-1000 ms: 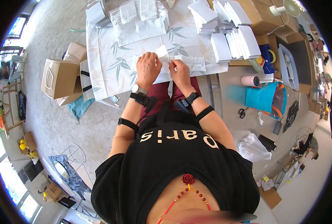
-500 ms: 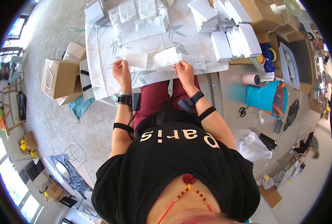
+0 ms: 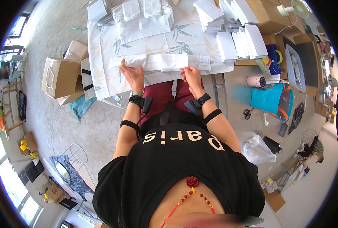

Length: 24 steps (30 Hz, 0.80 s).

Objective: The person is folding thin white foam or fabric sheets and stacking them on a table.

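A flat white paper piece [image 3: 165, 62] lies across the near edge of the table [image 3: 100, 64], which is covered with a white cloth printed with leaves. My left hand [image 3: 132, 75] rests on its left part, fingers spread and flat. My right hand [image 3: 191, 75] pinches its lower right corner between thumb and fingers. Both wrists wear black bands and a black device.
Stacks of folded white paper [image 3: 138, 15] fill the far side of the table, with more white stacks [image 3: 237, 34] to the right. Cardboard boxes [image 3: 60, 76] stand on the floor at left. A blue bag [image 3: 269, 100], tape roll [image 3: 256, 81] and scissors [image 3: 247, 113] lie at right.
My hands started close together on the paper at the table edge, then spread apart. The left hand went left and now lies flat on the paper; the right holds its corner.
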{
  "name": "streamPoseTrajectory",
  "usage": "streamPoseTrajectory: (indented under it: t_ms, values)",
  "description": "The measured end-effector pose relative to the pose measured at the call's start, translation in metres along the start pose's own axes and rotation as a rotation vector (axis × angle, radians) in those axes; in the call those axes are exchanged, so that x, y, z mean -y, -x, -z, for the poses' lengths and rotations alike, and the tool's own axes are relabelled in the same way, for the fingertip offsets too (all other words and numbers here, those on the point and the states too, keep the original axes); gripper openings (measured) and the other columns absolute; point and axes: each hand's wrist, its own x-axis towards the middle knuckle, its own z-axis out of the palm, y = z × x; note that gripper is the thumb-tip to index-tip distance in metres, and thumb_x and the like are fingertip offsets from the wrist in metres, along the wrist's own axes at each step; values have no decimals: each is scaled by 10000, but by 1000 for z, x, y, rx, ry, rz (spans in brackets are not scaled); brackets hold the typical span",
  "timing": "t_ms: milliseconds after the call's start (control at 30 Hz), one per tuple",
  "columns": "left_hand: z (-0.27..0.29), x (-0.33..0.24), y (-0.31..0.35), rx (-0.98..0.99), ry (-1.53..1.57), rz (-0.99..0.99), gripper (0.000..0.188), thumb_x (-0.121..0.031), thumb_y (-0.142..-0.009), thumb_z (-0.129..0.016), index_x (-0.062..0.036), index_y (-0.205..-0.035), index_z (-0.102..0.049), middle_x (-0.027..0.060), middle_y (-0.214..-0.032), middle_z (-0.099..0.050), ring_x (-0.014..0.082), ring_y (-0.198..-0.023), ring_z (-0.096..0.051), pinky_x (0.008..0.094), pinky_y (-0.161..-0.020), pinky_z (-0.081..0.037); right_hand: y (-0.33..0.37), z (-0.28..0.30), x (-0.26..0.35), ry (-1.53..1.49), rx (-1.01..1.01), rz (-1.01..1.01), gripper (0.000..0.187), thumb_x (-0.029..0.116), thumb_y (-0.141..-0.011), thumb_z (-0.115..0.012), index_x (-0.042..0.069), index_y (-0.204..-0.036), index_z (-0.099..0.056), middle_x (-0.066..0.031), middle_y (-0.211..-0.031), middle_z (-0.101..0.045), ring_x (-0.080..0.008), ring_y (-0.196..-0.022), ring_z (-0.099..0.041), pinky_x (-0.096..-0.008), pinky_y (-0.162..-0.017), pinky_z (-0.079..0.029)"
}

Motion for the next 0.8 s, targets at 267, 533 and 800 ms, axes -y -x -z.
streamPoseTrajectory:
  t_ms: [267, 533, 800]
  values:
    - [0, 11, -2, 9, 113, 42, 711, 96, -789, -662, 16, -1440, -385, 189, -1189, -470, 260, -907, -578, 370, -830, -521, -2, 3, -2, -4, 16, -47, 256, 188, -1018, -554, -11, -1033, -715, -85, -853, -732, -75, -555, -570, -226, -505, -452]
    - [8, 10, 10, 12, 56, 26, 643, 80, -804, -639, 34, -1406, -417, 184, -1159, -473, 245, -861, -597, 360, -793, -531, -1, 5, -4, 15, 24, -51, 259, 196, -1014, -556, -4, -1037, -719, -83, -840, -736, -75, -539, -572, -221, -491, -449]
    - [5, 14, 9, -19, 98, 45, 602, 73, -808, -651, 36, -1375, -451, 169, -1177, -463, 227, -856, -601, 347, -811, -541, -4, 5, -7, 5, 14, -45, 265, 203, -1009, -561, -12, -1039, -713, -92, -829, -737, -80, -518, -579, -223, -469, -442]
